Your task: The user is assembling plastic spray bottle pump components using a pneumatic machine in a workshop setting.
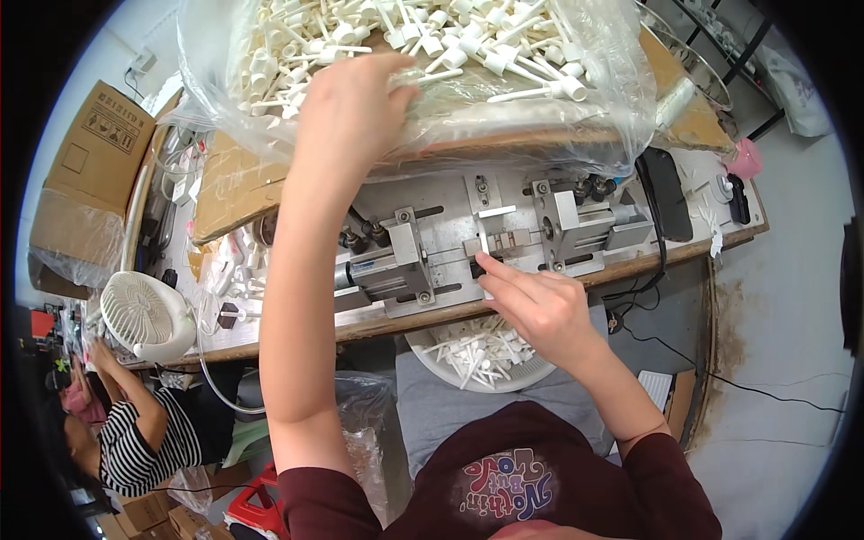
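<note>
My left hand (353, 108) reaches over a plastic-lined carton (261, 184), close to a heap of white plastic parts (396, 36), each with a thin stem and a wider cap-like end. Its thumb and fingertips are apart, slightly blurred, and nothing shows between them. At the bench, my right hand (544, 310) has its fingers closed on a white stemmed plastic part (483, 239). That part lies in the small metal fixture (511, 240) between two pneumatic cylinder units, left (391, 261) and right (580, 225). My fingers partly hide its near end.
Below the bench edge, a white basin (423, 355) holds more stemmed parts. A white fan (148, 315) and a cardboard box (94, 162) stand left. Black cables run beside a dark phone-like object (664, 193) on the right. Another person (148, 432) works at the far left.
</note>
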Tool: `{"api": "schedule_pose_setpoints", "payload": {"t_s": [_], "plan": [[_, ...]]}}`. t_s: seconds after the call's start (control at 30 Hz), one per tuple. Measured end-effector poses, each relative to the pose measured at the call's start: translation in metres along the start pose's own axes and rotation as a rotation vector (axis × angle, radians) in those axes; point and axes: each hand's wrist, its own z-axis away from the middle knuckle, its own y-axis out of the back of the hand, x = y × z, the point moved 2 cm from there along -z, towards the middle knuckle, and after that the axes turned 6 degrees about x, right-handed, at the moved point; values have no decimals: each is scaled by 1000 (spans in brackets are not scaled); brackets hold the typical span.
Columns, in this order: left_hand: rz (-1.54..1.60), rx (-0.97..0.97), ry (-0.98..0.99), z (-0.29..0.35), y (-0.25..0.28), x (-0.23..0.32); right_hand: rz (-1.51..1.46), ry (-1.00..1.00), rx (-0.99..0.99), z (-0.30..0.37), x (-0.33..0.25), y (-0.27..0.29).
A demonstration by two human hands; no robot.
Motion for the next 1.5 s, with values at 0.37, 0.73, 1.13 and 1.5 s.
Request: {"api": "schedule_pose_setpoints", "payload": {"t_s": [0.37, 0.73, 1.13, 1.5], "plan": [[416, 192, 108, 22, 37, 32, 61, -14, -21, -5, 1, 5], [574, -12, 99, 133, 47, 78, 101, -40, -38, -5, -3, 7], [231, -13, 1, 194, -19, 92, -305, -125, -441, 60, -13, 12], [139, -63, -30, 177, -19, 94, -223, -294, -657, 146, -4, -33]]}}
